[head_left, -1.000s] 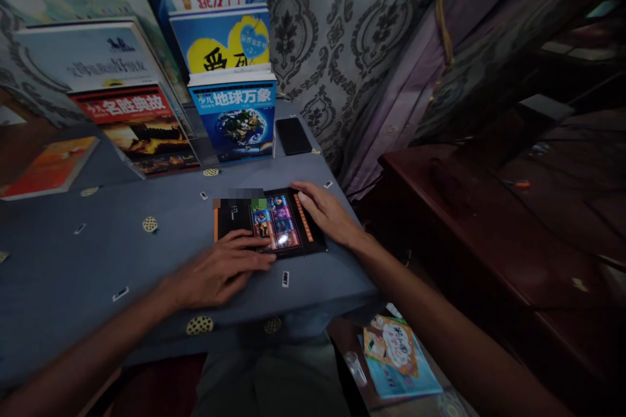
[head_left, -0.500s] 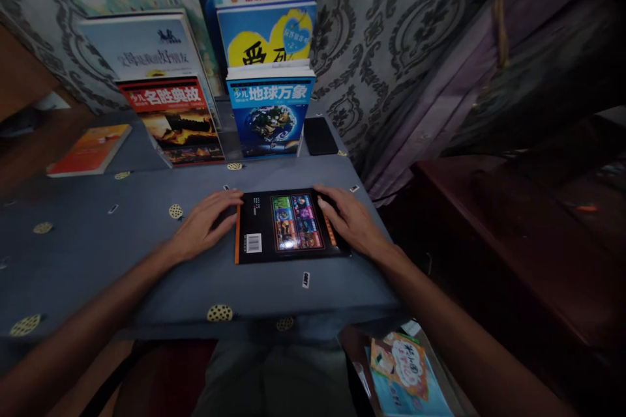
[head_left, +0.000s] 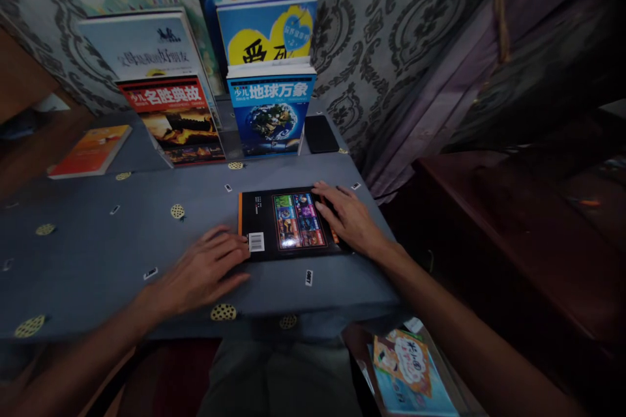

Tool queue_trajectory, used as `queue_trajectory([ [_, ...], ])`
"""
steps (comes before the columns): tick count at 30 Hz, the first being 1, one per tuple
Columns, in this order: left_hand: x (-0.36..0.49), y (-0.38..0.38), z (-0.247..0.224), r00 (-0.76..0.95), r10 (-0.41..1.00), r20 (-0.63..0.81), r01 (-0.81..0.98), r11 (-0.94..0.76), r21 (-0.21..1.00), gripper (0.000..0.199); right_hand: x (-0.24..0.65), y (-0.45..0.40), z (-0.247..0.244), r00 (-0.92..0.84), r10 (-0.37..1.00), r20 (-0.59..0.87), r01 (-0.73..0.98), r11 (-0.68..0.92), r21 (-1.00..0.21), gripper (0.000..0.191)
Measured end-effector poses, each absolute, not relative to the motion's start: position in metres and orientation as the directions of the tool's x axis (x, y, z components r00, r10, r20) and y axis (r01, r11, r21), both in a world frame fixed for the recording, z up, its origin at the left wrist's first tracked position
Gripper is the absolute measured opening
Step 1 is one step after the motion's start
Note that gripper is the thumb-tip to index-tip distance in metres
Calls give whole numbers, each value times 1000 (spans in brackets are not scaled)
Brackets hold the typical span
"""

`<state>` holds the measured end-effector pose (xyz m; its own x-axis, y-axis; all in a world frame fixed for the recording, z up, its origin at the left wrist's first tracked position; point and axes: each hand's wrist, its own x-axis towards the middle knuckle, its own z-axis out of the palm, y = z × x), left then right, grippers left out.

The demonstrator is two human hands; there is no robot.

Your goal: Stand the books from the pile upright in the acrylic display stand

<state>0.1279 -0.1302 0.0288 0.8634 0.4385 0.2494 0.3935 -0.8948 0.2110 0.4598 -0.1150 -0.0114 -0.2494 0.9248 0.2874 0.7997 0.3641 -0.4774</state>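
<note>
A black book with an orange edge lies flat on the cloth-covered table, its barcode side up and small coloured pictures on it. My left hand, slightly blurred, is at the book's lower left corner with its thumb and fingers apart. Resting on the right end of the book is my right hand, fingers stretched over its surface and covering part of that edge. Neither hand lifts the book.
Behind stand a red-topped book, a blue earth book and several more. An orange book lies at left, a dark phone-like slab at right. Below the table's right edge are more books. A curtain hangs at right.
My left hand has slid from the upper left edge of the book down toward its lower left corner. My right hand stays on the book, which has hardly shifted.
</note>
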Motion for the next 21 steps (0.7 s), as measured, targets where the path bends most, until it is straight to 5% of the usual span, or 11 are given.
queue_trajectory([
  [8,146,-107,9,843,529,96,531,-847,0,76,457,-116,-8,-271,916,296,838,376,-395,37],
  [16,145,-118,6,911,390,136,411,-889,-202,54,456,-133,-3,-319,898,302,841,415,-346,48],
  [21,132,-125,19,937,310,163,340,-917,-211,42,461,-152,6,-302,921,247,777,388,-496,56],
])
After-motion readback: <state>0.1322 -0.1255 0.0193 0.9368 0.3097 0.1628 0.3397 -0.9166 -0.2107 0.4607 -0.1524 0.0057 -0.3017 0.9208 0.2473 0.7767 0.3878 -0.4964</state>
